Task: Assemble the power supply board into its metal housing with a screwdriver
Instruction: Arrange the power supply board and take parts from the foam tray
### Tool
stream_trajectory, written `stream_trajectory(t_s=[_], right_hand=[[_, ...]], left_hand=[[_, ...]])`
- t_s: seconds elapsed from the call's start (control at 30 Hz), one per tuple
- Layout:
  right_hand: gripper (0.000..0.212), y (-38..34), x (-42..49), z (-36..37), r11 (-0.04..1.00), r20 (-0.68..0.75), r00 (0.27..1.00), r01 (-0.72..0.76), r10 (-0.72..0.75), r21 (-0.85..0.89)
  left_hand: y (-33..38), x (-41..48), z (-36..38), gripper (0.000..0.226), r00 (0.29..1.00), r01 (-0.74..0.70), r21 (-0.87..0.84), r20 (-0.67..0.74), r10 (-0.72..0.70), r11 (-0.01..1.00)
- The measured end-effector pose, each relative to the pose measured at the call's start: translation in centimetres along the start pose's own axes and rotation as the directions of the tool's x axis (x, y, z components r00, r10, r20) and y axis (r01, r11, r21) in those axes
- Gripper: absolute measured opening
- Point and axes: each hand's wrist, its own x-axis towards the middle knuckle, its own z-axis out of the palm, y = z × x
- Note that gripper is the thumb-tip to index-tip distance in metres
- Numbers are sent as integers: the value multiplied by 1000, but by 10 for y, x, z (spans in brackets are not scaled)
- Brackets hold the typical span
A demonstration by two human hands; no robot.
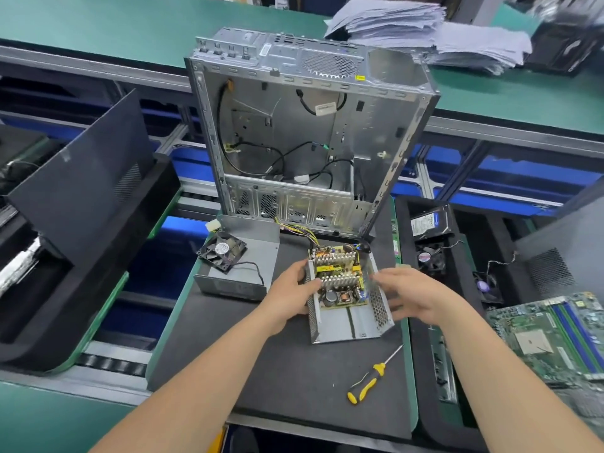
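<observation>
1. A dark mat (277, 371) covers the workbench, and an open computer case (310, 132) stands at its far edge.
2. We see the circuit board (340, 276) sitting in the far half of the metal housing (346, 328) at mid-mat.
3. The left hand (291, 289) grips the housing's left wall, with its fingers curled over onto the board.
4. The right hand (415, 295) reaches the right mesh wall with straight, spread fingers; we cannot tell if they touch.
5. The yellow screwdriver (369, 380) lies loose nearer us.

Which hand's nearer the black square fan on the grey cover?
Left. Left hand sits just right of the black square fan; right hand lies beyond the perforated metal housing.
</observation>
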Motion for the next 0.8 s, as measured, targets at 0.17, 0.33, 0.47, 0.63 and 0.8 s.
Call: stream_trajectory(t_s=[0.17, 0.33, 0.47, 0.63, 0.8], right_hand=[[35, 3, -9, 2, 997, 136, 988, -78, 79, -13], [37, 4, -12, 6, 989, -75, 997, 9, -20, -149], [21, 2, -7, 8, 960, -257, 933, 207, -252, -189], [21, 5, -9, 9, 916, -87, 958, 230, -273, -329], [10, 10, -3, 3, 862, -332, 847, 248, -414, -443]], left_hand=[[3, 7, -8, 40, 992, -88, 183, -75, 103, 979], [12, 19, -8, 37, 986, -71, 495, -95, 135, 866], [18, 25, -4, 38, 982, -65, 601, -105, 159, 797], [26, 31, -2, 45, 980, -79, 625, -94, 175, 777], [35, 39, 2, 48, 985, -102, 707, -25, 169, 700]])
